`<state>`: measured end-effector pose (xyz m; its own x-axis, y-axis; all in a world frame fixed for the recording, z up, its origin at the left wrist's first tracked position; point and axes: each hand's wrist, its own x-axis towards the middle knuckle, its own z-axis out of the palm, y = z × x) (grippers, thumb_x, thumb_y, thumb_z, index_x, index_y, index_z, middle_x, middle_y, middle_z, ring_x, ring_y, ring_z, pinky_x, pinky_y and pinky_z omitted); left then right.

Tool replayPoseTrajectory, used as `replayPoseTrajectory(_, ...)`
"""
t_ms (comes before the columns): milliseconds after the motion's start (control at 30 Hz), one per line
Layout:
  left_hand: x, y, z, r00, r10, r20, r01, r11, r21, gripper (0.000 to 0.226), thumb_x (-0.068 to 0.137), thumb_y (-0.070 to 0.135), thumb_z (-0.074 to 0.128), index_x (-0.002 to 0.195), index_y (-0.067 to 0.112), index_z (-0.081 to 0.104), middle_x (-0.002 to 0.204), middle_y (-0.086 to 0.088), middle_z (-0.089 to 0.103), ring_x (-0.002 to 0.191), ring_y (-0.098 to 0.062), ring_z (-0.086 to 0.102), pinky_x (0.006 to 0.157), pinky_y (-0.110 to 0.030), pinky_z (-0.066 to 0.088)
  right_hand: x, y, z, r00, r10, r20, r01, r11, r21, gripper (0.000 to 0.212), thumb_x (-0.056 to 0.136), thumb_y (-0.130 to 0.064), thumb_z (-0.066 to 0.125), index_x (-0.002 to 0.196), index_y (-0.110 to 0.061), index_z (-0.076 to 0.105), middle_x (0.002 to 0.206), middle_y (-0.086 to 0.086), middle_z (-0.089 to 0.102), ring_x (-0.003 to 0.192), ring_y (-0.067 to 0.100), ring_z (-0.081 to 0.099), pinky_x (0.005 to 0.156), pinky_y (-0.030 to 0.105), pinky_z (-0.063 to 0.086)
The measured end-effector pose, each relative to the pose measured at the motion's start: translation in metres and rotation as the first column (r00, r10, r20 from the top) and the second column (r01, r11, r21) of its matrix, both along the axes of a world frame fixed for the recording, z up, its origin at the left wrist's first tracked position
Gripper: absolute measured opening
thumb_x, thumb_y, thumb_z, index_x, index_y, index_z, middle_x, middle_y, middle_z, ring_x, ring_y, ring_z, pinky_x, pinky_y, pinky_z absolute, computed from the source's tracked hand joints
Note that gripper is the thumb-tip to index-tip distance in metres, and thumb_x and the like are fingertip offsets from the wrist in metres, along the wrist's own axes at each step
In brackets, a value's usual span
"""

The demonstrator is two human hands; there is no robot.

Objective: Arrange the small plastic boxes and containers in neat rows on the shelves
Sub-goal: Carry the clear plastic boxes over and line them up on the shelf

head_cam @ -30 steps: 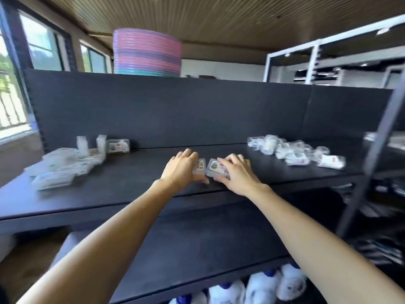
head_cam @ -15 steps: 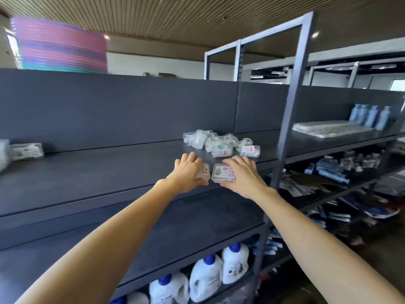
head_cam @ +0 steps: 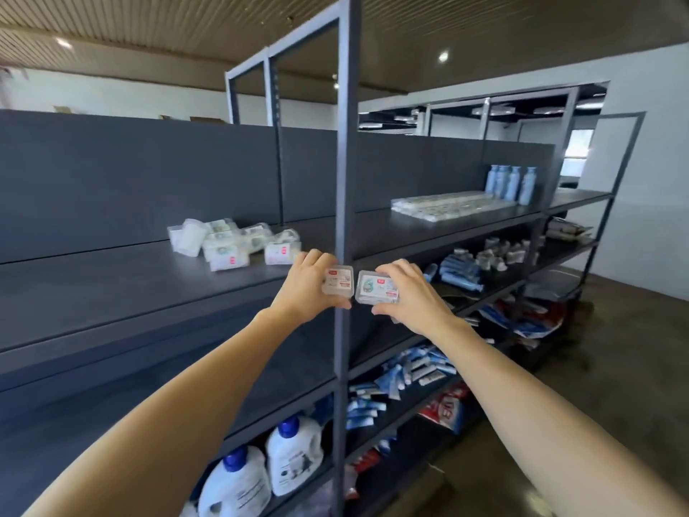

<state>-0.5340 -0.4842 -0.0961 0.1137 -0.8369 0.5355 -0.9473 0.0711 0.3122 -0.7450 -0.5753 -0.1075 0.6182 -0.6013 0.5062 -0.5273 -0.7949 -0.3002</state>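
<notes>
While both hands carry little boxes, the metal post [head_cam: 341, 233] stands right in their way.
The left hand [head_cam: 306, 289] grips one small box [head_cam: 337, 281] and the right hand [head_cam: 412, 298] grips another box [head_cam: 377, 288], in front of the shelf [head_cam: 112, 278]; a bump on the post could knock one loose. A second ago they were further left, by the empty shelf.

Shelves [head_cam: 112, 292] dark slate grey, plain. Small boxes [head_cam: 337, 281] clear plastic, white labels, red mark; one [head_cam: 377, 288] with teal picture. Heap of packets [head_cam: 231, 246] whitish, red spots. Bottles [head_cam: 510, 182] pale blue. Jugs [head_cam: 294, 457] white, blue caps. Ceiling [head_cam: 167, 28] tan, ribbed stripes. Walls [head_cam: 648, 80] white.
</notes>
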Motion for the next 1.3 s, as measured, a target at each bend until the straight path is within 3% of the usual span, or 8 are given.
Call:
replayPoseTrajectory(167,-0.044,-0.054,-0.001,0.996,-0.015,0.092,0.016,1.0,-0.008,0.075,0.066,0.05,0.085,0.126,0.018,0.054,0.117,0.002,0.05,0.107,-0.02,0.037,0.096,-0.032,0.035,-0.047,-0.049,-0.004,0.998,-0.054,0.012,0.054,0.998,0.015,0.063,0.08,-0.01,0.08,0.135,-0.017,0.05,0.129,-0.004,0.044,0.123,0.016,0.039,0.096,0.029,0.04)
replayPoseTrajectory(300,-0.07,-0.104,-0.003,0.977,0.001,0.212,-0.002,1.0,0.007,0.071,0.076,0.052,0.077,0.135,0.024,0.049,0.124,0.003,0.048,0.117,-0.022,0.037,0.1,-0.033,0.027,-0.069,-0.089,-0.008,0.994,-0.112,0.009,0.113,0.994,-0.009,0.063,0.084,-0.013,0.078,0.14,-0.015,0.048,0.135,-0.002,0.045,0.128,0.016,0.036,0.097,0.023,0.032)
replayPoseTrajectory(433,-0.085,-0.163,-0.004,0.966,0.008,0.259,-0.01,1.0,0.008,0.075,0.082,0.057,0.068,0.144,0.025,0.043,0.133,0.004,0.046,0.127,-0.022,0.034,0.108,-0.04,0.018,-0.084,-0.139,-0.01,0.983,-0.182,-0.015,0.181,0.981,-0.065,0.066,0.09,-0.022,0.074,0.149,-0.016,0.044,0.146,-0.001,0.044,0.137,0.02,0.034,0.113,0.036,0.031)
replayPoseTrajectory(567,-0.09,-0.234,-0.002,0.95,0.02,0.313,-0.02,1.0,-0.003,0.077,0.086,0.06,0.061,0.149,0.024,0.037,0.139,0.003,0.046,0.131,-0.022,0.034,0.112,-0.05,0.015,-0.093,-0.201,-0.004,0.966,-0.25,-0.06,0.241,0.962,-0.125,0.066,0.091,-0.028,0.072,0.15,-0.022,0.043,0.149,-0.004,0.044,0.141,0.02,0.031,0.117,0.049,0.023)
replayPoseTrajectory(833,-0.089,-0.374,0.022,0.963,0.047,0.264,-0.045,0.999,-0.015,0.062,0.084,0.063,0.06,0.138,0.034,0.05,0.133,0.001,0.055,0.128,-0.024,0.043,0.113,-0.057,0.008,-0.092,-0.342,0.022,0.944,-0.274,-0.185,0.222,0.94,-0.26,0.061,0.092,-0.034,0.068,0.148,-0.026,0.044,0.151,-0.008,0.044,0.14,0.019,0.028,0.11,0.041,0.022)
replayPoseTrajectory(1000,-0.079,-0.451,0.027,0.959,0.093,0.269,-0.092,0.996,-0.014,0.063,0.083,0.064,0.061,0.138,0.034,0.05,0.136,0.001,0.052,0.129,-0.024,0.04,0.114,-0.056,0.011,-0.082,-0.422,0.029,0.957,-0.246,-0.155,0.201,0.945,-0.257,0.06,0.095,-0.033,0.066,0.149,-0.026,0.041,0.152,-0.008,0.041,0.14,0.019,0.03,0.109,0.04,0.025)
replayPoseTrajectory(1200,-0.077,-0.526,0.018,0.954,0.135,0.267,-0.14,0.99,0.001,0.065,0.083,0.067,0.059,0.139,0.035,0.049,0.137,0.002,0.051,0.128,-0.024,0.039,0.111,-0.05,0.013,-0.077,-0.505,0.024,0.974,-0.199,-0.112,0.17,0.959,-0.225,0.055,0.094,-0.034,0.067,0.144,-0.024,0.045,0.147,-0.005,0.046,0.136,0.021,0.037,0.108,0.04,0.027)
replayPoseTrajectory(1300,-0.08,-0.561,0.013,0.954,0.154,0.258,-0.157,0.988,-0.007,0.071,0.082,0.068,0.06,0.142,0.033,0.045,0.136,0.001,0.052,0.125,-0.024,0.041,0.106,-0.043,0.022,-0.074,-0.546,0.021,0.981,-0.164,-0.101,0.142,0.969,-0.2,0.055,0.094,-0.034,0.066,0.143,-0.023,0.044,0.145,-0.005,0.047,0.135,0.021,0.036,0.109,0.039,0.026)
